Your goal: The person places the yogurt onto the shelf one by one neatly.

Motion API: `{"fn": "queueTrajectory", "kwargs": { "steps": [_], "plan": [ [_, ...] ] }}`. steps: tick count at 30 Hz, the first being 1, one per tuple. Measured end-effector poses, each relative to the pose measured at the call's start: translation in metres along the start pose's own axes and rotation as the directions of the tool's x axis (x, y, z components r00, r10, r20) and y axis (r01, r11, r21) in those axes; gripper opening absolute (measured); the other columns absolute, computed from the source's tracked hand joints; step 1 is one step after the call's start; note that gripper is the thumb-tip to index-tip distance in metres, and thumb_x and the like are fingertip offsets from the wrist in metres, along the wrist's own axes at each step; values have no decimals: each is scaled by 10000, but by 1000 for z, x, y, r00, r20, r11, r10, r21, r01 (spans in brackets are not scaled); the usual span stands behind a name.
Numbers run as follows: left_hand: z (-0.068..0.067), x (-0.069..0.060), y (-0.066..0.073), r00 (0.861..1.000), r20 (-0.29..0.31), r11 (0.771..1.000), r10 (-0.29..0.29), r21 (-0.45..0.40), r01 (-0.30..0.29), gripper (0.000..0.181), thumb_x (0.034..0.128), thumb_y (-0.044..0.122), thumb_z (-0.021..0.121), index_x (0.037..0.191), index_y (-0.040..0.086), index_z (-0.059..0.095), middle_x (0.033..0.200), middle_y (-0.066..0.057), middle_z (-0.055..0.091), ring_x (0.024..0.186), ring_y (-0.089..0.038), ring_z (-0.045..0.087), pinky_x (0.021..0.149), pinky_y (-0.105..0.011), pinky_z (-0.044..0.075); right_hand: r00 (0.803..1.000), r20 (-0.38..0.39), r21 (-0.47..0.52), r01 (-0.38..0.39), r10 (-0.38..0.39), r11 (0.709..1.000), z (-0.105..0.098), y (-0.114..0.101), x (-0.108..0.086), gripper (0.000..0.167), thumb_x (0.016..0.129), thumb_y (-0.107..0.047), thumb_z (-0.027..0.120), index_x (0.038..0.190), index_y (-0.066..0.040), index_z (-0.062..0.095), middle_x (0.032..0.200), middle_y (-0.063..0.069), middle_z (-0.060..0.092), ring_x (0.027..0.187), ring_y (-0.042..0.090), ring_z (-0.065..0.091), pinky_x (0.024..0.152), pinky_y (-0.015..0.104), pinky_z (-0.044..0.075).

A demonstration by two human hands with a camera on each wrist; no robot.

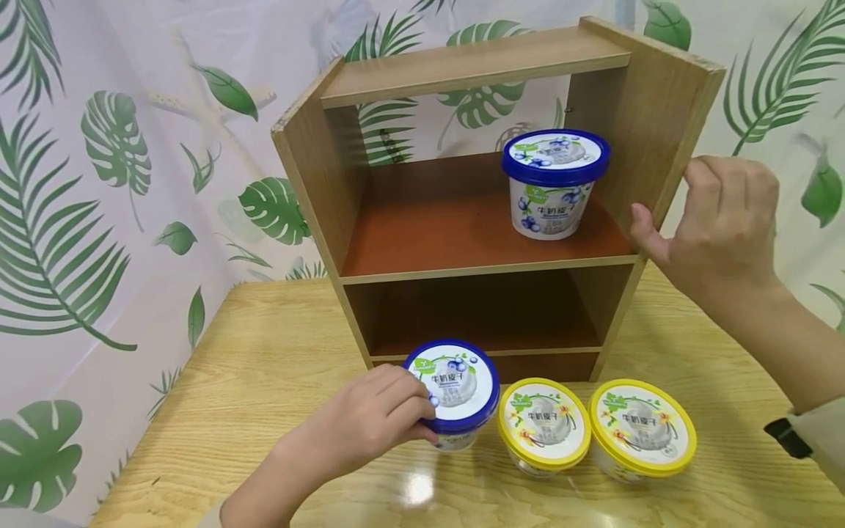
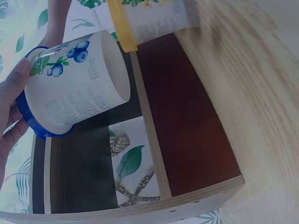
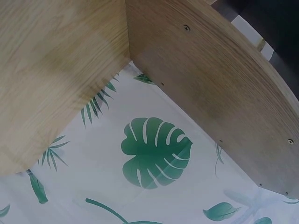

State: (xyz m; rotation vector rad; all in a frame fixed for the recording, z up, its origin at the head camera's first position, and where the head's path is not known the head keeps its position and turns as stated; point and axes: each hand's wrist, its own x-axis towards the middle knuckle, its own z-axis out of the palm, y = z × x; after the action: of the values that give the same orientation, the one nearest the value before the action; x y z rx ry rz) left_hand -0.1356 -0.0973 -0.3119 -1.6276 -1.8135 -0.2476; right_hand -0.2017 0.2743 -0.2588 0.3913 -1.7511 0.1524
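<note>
Holding a blue-lidded tub [image 1: 455,385], my left hand [image 1: 370,414] works at the lower middle of the frame, fingers and thumb closed about the lid's rim. My left wrist view shows the tub's base exposed, so I take it to be lifted off the table [image 1: 277,367]. Behind it, the shelf unit [image 1: 475,62] fills the centre. Next along, low in the frame, the first yellow-lidded tub [image 1: 544,425] stands upright. Above, towards the upper right, another blue-lidded tub [image 1: 557,202] stands upright on the upper shelf [image 1: 422,227]. Lower right is the second yellow-lidded tub [image 1: 643,429], just beside its match. Farthest right, my right hand [image 1: 733,227] grips the unit's side panel [image 1: 660,121], thumb apart from bent fingers. I'd judge the work partway: one tub shelved, one in hand, two on the table.
</note>
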Motion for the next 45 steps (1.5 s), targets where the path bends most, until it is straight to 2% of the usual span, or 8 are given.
{"fn": "queueTrajectory", "kwargs": {
  "steps": [9,23,31,38,45],
  "plan": [
    [-7,4,0,1000,-16,999,-10,-45,9,235,881,303,649,924,80,591,895,10,569,834,-133,538,832,-226,489,1000,6,-3,2,-2,1000,-1,0,0,548,892,-372,447,1045,154,455,955,349,484,904,500,439,819,595,318],
    [-17,15,-4,999,-35,999,5,-46,-7,223,899,284,632,928,66,594,894,1,577,835,-136,543,835,-215,484,1000,22,-18,7,-7,1000,-2,0,0,575,908,-399,420,1053,156,456,954,348,482,904,494,434,811,591,310],
    [-21,14,-7,997,-72,996,-30,-86,23,222,884,273,653,917,63,591,885,3,579,824,-139,545,812,-218,490,1000,14,-23,13,-12,1000,-2,0,0,575,908,-399,417,1045,158,456,948,347,481,900,493,435,809,590,311],
    [-28,19,-10,996,-84,997,-23,-74,17,233,870,257,672,917,46,587,881,-10,579,815,-149,540,787,-223,493,1000,1,-23,31,-31,999,-1,-2,0,552,895,-375,434,1026,162,451,929,345,473,875,505,429,802,597,314],
    [-38,28,-14,996,-91,998,-10,-57,5,237,867,257,675,921,42,592,875,-18,589,802,-153,546,764,-234,500,1000,-10,-14,19,-19,1000,-1,-3,1,561,890,-383,436,1020,162,454,928,346,473,872,505,426,800,599,313]
  ]
}}
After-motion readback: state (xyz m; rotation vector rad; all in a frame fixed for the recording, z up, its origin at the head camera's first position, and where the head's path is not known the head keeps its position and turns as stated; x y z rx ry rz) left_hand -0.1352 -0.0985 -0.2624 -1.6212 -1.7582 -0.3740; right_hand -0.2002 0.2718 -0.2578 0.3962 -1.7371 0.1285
